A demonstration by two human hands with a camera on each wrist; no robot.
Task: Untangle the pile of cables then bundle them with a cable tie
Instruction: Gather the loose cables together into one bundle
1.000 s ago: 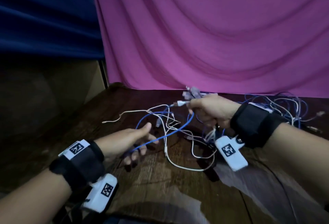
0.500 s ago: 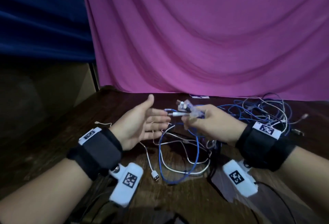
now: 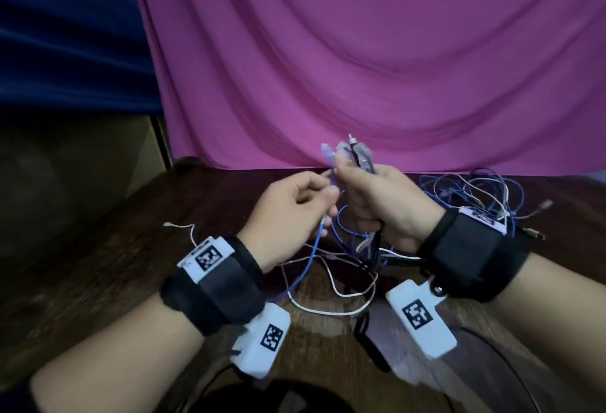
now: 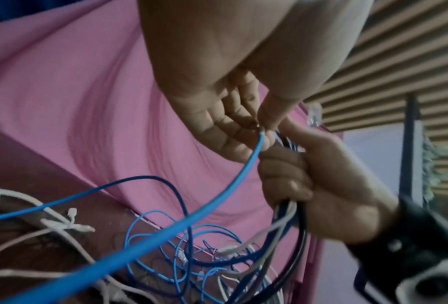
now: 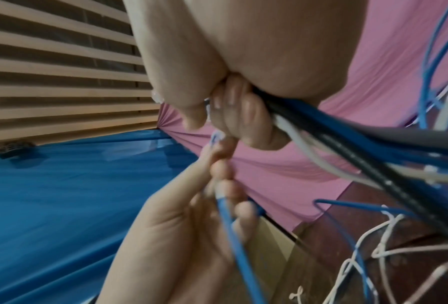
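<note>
My right hand [image 3: 373, 202] grips a bunch of blue, white and black cables [image 5: 373, 152] in its fist, held upright above the table. Their clear plug ends [image 3: 351, 153] stick out over the fist. My left hand [image 3: 295, 206] is right beside it and pinches one blue cable [image 4: 217, 197] near its end between thumb and fingers. That blue cable [image 3: 305, 268] hangs down to the table. Loose white and blue cables [image 3: 331, 294] lie looped under both hands. I see no cable tie.
A tangle of thin blue and white cables [image 3: 475, 193] lies at the back right of the dark wooden table [image 3: 98, 265]. A pink cloth [image 3: 360, 68] hangs behind; a blue cloth [image 3: 65, 35] hangs at the left. A white cable end [image 3: 178, 225] lies left.
My left hand went from open to pinching the blue cable beside my right hand. My right hand rose and turned the plug ends upward.
</note>
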